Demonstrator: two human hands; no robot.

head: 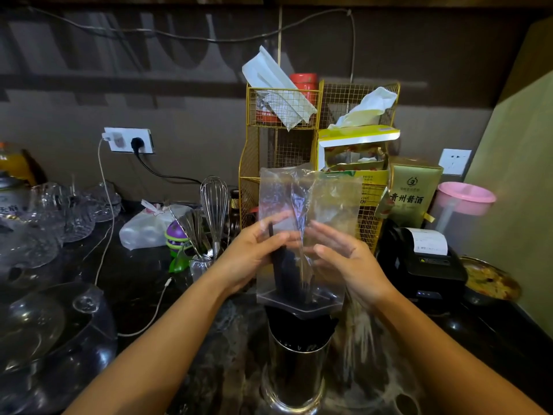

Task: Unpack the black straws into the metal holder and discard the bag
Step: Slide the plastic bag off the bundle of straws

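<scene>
At the centre of the frame the clear plastic bag (308, 235) is held mouth-down over the metal holder (296, 363), which stands on the dark counter (143, 283) at lower centre. The left hand (254, 256) pinches the bag and a clump of black straws (287, 265) through the film, fingers closed on both; the right hand (344, 259) lies against the other side with fingers spread and fairly straight, steadying rather than gripping. Most straws seem to sit already in the holder, their ends dark inside its rim. To finish the step well, I would keep the bag's mouth centred over the rim, loosen the left pinch so the last straws drop straight, and lift the bag upward without tilting. Room is tight behind: the yellow wire rack (281, 145) stands just past the bag, the whisk (214, 205) to centre left, and a black receipt printer (425, 262) at right. Glassware (59, 217) crowds the left edge, so the freest path is straight up and back toward the person.
</scene>
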